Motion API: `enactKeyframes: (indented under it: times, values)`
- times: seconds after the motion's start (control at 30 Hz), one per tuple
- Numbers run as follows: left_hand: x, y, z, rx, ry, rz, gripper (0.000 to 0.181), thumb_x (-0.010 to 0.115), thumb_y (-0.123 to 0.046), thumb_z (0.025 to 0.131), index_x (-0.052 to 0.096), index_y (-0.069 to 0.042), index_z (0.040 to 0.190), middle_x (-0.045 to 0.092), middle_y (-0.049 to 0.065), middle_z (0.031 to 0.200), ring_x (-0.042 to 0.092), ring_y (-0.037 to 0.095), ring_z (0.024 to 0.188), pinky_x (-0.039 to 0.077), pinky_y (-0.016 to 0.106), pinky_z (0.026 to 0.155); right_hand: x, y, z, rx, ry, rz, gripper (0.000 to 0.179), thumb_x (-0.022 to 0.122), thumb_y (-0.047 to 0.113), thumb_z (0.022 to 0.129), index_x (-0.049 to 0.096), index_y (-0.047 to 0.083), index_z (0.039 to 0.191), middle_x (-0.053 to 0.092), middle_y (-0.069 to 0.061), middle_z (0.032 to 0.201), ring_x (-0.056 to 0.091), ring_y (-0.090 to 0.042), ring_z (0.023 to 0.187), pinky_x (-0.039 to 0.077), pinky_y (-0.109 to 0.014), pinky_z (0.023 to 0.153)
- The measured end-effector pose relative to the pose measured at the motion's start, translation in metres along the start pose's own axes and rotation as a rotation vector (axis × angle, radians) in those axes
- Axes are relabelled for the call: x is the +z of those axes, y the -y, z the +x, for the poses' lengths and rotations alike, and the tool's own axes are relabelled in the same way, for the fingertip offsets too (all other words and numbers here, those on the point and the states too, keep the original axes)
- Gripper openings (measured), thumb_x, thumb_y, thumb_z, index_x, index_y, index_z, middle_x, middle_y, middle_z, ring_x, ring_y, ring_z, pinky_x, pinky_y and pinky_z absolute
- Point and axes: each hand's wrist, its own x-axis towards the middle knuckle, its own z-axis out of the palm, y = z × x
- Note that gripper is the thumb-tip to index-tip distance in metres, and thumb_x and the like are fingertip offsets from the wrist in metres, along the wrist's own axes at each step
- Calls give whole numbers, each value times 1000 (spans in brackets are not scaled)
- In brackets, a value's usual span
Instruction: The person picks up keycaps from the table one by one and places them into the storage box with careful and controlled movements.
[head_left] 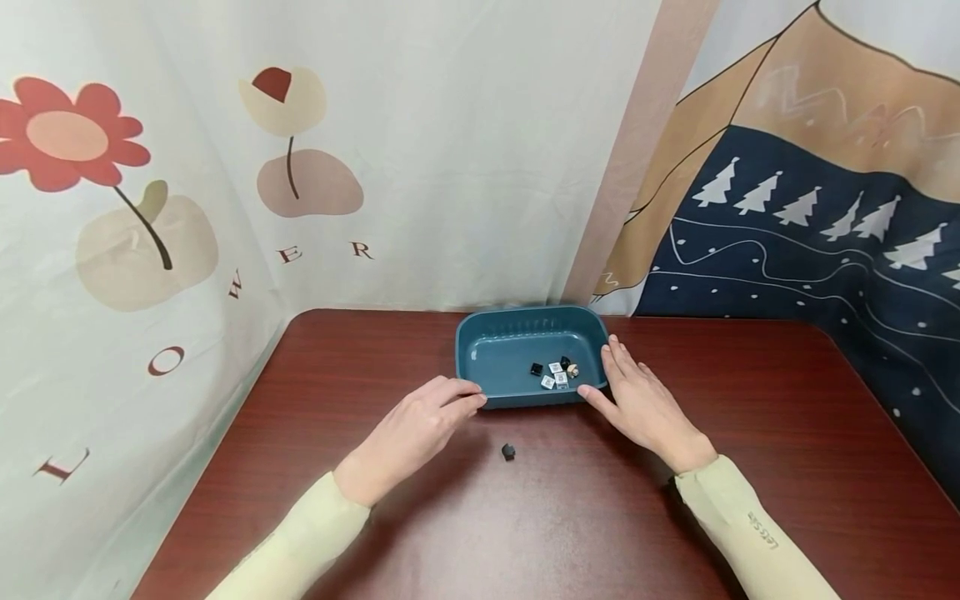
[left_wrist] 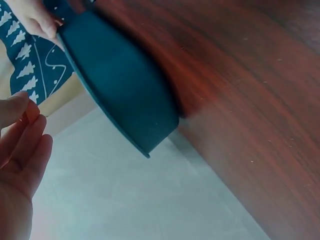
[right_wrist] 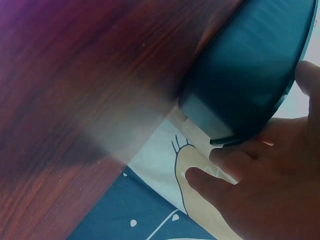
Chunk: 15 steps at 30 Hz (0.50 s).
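Note:
A dark teal rectangular tray [head_left: 495,398] sits at the far edge of the table. In its right part lie several small black and white blocks [head_left: 561,378] and a beige-and-dark piece [head_left: 573,370]. My left hand [head_left: 420,421] is by the tray's front left corner, fingers loosely bent; in the left wrist view its thumb and fingers [left_wrist: 35,145] show beside the tray's wall. At the right end, my right hand [head_left: 645,408] has fairly straight fingers along the side and its thumb at the front rim. One small black block [head_left: 508,452] lies on the table between the hands.
The reddish-brown wooden table [head_left: 570,533] has rounded far corners. Behind it hangs a pale curtain with flower prints [head_left: 450,167], and to the right a navy and tan cloth with tree prints [head_left: 795,250]. The tray stands close to the curtain.

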Motion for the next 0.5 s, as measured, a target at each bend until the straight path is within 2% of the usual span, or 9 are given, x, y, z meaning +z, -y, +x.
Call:
enactKeyframes:
  times: [0.2, 0.33, 0.5]
  values:
    - [1, 1, 14, -27, -59, -12, 27, 76, 5, 89, 74, 0, 116, 69, 8, 117, 66, 20, 102, 55, 24, 89, 0, -1, -1, -4, -11, 2, 90, 51, 58, 104, 31, -13, 156, 19, -27, 167, 24, -43, 154, 28, -62, 118]
    - [5, 4, 25, -50, -83, -26, 32, 80, 4, 87, 74, 0, 117, 70, 10, 118, 66, 21, 105, 55, 27, 91, 0, -1, -1, -3, -11, 4, 90, 51, 58, 104, 31, -13, 156, 19, -28, 167, 24, -43, 154, 28, -61, 118]
    - [13, 8, 37, -108, -98, -73, 28, 79, -1, 90, 75, -2, 117, 70, 9, 118, 66, 20, 103, 56, 27, 89, 0, 0, 0, 2, -2, 17, 90, 51, 58, 104, 30, -12, 156, 18, -27, 168, 23, -42, 154, 28, -60, 119]
